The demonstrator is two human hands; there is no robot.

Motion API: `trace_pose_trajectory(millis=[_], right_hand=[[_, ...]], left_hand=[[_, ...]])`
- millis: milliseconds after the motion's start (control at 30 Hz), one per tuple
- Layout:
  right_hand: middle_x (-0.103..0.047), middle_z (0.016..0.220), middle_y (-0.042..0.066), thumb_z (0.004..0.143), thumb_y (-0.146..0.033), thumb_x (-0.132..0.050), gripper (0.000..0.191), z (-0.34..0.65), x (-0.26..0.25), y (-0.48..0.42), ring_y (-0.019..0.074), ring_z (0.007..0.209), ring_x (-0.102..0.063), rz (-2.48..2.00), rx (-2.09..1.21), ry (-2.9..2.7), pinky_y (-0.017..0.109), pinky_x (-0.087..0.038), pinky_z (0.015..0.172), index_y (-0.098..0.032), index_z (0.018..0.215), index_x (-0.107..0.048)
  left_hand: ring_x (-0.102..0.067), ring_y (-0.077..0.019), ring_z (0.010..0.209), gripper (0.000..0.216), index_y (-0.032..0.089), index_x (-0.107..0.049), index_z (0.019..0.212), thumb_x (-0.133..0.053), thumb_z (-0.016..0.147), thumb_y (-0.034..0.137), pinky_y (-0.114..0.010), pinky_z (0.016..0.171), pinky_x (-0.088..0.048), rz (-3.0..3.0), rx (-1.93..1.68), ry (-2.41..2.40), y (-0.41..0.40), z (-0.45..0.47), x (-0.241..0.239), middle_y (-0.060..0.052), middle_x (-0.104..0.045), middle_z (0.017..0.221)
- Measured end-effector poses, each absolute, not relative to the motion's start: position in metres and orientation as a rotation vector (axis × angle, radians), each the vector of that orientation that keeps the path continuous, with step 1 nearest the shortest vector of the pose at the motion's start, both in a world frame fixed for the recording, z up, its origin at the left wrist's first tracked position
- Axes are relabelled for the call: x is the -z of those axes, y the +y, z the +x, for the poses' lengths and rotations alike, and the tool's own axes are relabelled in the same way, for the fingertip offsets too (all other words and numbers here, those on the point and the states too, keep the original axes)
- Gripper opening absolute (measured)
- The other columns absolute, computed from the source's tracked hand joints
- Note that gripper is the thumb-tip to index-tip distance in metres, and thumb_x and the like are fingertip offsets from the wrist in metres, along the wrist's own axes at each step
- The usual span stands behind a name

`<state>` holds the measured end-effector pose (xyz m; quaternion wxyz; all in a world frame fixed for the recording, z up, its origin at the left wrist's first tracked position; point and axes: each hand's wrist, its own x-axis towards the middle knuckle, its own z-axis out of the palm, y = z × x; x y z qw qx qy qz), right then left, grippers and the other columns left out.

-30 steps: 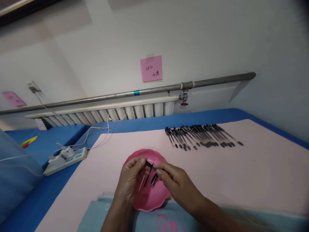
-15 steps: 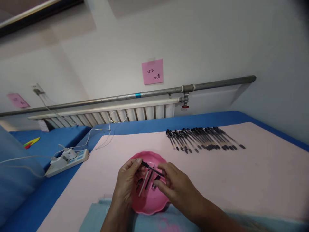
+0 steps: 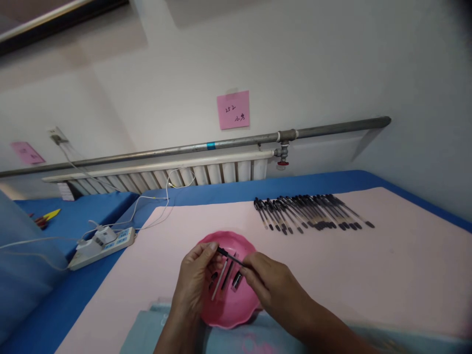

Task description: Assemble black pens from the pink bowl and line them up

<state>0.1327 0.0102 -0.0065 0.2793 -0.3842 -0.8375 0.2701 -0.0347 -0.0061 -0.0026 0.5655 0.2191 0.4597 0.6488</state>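
A black pen (image 3: 233, 257) with a clear barrel slants across the space above a pink scalloped plate (image 3: 228, 318). My left hand (image 3: 196, 275) pinches its black upper end between thumb and fingers. The other end is gripped by my right hand (image 3: 271, 280), whose thumb and forefinger close on the tip. In the plate beneath lie loose pen parts: a white slim tube (image 3: 220, 280), a dark refill (image 3: 227, 275) and a black cap (image 3: 237, 280). More small black parts (image 3: 213, 280) sit beside my left fingers, partly hidden by them.
Many black pens (image 3: 313, 212) lie in a row on the pink sheet (image 3: 332, 265) at the back right. A white power strip (image 3: 103, 248) with plugs and cables is at the left. Light blue cloth (image 3: 142, 329) lies along the front edge. A radiator (image 3: 206, 172) stands behind.
My right thumb and fingers have closed from a looser hold onto the pen's lower end. My left hand keeps its place, and the black cap in the plate shows more fully.
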Motion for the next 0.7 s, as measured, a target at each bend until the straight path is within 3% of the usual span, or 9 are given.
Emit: trace_pose_trajectory(millis=[67, 233, 367, 567, 700], right_hand=[[-0.057, 0.074, -0.001, 0.094, -0.029, -0.036, 0.021, 0.1318, 0.0072, 0.0102, 0.0131, 0.066, -0.054, -1.061, -0.807, -2.237, 0.023, -0.041, 0.059, -0.022, 0.080, -0.050], [-0.059, 0.082, 0.001, 0.087, -0.023, -0.049, 0.002, 0.1307, 0.0096, 0.0107, 0.0144, 0.071, -0.056, -1.095, -0.741, -2.210, 0.023, -0.041, 0.060, -0.023, 0.088, -0.050], [-0.059, 0.074, -0.001, 0.092, -0.026, -0.039, 0.018, 0.1313, 0.0077, 0.0111, 0.0132, 0.066, -0.054, -1.061, -0.781, -2.216, 0.023, -0.040, 0.059, -0.022, 0.078, -0.050], [-0.059, 0.082, 0.001, 0.088, -0.024, -0.046, 0.006, 0.1322, 0.0062, 0.0098, 0.0154, 0.071, -0.056, -1.049, -0.660, -2.255, 0.024, -0.041, 0.061, -0.022, 0.086, -0.051], [-0.059, 0.077, 0.000, 0.092, -0.026, -0.038, 0.018, 0.1318, 0.0069, 0.0097, 0.0144, 0.068, -0.055, -1.073, -0.716, -2.251, 0.024, -0.041, 0.059, -0.022, 0.079, -0.049]], left_hand=[[-0.055, -0.0064, 0.047, 0.020, 0.013, -0.061, 0.068, -0.075, 0.063, 0.027, -0.017, 0.050, -0.044, 0.516, -1.528, 1.074, -0.0066, -0.0351, 0.0037, 0.001, -0.063, 0.055], [-0.054, -0.0066, 0.046, 0.020, 0.013, -0.061, 0.067, -0.074, 0.064, 0.028, -0.017, 0.049, -0.043, 0.526, -1.524, 1.104, -0.0072, -0.0343, 0.0033, 0.001, -0.063, 0.054], [-0.054, -0.0067, 0.047, 0.022, 0.013, -0.063, 0.068, -0.076, 0.061, 0.029, -0.017, 0.050, -0.044, 0.531, -1.527, 1.107, -0.0060, -0.0340, 0.0023, 0.001, -0.063, 0.054], [-0.054, -0.0068, 0.046, 0.022, 0.013, -0.063, 0.068, -0.076, 0.061, 0.029, -0.017, 0.049, -0.043, 0.531, -1.528, 1.105, -0.0062, -0.0333, 0.0034, 0.001, -0.062, 0.054], [-0.053, -0.0067, 0.047, 0.021, 0.013, -0.063, 0.067, -0.075, 0.062, 0.030, -0.017, 0.050, -0.042, 0.552, -1.526, 1.105, -0.0065, -0.0320, 0.0025, 0.002, -0.062, 0.053]])
